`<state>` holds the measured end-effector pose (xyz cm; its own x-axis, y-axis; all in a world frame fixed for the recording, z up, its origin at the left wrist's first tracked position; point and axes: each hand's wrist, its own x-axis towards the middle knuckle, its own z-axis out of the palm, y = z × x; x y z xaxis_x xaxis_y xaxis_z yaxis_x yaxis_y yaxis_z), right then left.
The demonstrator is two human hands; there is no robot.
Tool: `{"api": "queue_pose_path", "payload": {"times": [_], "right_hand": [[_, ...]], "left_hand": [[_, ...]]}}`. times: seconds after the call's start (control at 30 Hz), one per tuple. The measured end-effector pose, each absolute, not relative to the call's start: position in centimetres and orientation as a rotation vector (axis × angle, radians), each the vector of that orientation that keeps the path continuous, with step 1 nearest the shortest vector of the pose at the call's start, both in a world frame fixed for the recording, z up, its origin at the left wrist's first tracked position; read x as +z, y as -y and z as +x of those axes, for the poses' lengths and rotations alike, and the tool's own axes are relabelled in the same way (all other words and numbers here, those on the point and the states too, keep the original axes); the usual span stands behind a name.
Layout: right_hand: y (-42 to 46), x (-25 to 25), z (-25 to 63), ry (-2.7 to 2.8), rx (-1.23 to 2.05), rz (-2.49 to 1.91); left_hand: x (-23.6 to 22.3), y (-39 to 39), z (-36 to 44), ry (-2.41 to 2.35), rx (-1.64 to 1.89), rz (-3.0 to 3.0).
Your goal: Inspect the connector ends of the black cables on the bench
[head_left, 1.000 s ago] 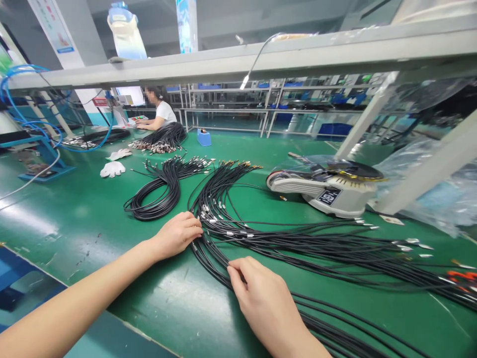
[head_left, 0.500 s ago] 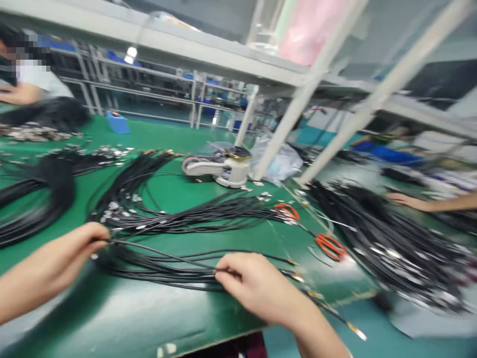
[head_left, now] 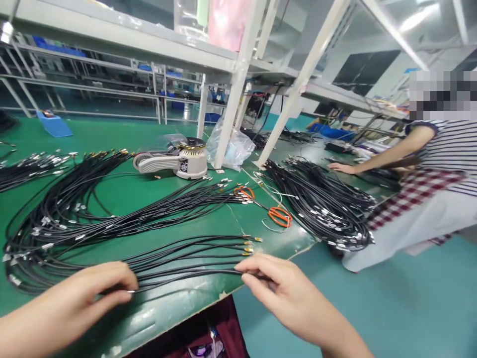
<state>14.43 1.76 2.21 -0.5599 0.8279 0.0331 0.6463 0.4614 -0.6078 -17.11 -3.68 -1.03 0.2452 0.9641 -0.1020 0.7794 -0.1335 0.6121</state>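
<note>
Black sheathed cables [head_left: 186, 261], light and limp, run between the fingers [head_left: 112, 283] of the left hand [head_left: 70, 303] and those of the right hand [head_left: 294, 298], both sets pinched closed on the strands. Holding just behind the metal tips should stop them slipping. Beyond the fingers, orange-handled scissors [head_left: 279, 217] and an automatic tape dispenser [head_left: 182, 161] sit on the green worktop [head_left: 175, 308], and a co-worker's hand [head_left: 341, 168] rests farther off.

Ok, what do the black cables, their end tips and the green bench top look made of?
The black cables: matte rubber or PVC sheath, bending softly. The end tips: probably brass or gold-plated metal, shining yellow. The green bench top: glossy, scuffed rubber matting perhaps; the sheen alone can't settle it.
</note>
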Motion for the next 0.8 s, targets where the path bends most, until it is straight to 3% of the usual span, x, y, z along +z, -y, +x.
{"api": "queue_pose_path", "payload": {"times": [0.33,0.63,0.8], "right_hand": [[-0.1,1.1,19.8,2.22,0.94,-1.286],[-0.5,-0.8,22.7,1.822,1.157,-1.217],[0.0,-1.5,24.7,1.829,1.06,-1.204]], "left_hand": [[0.8,0.1,-6.0,-1.339,0.236,1.83],[1.0,-1.8,2.7,-1.085,0.489,1.759],[-0.1,-1.9,3.7,-1.081,0.491,1.734]]}}
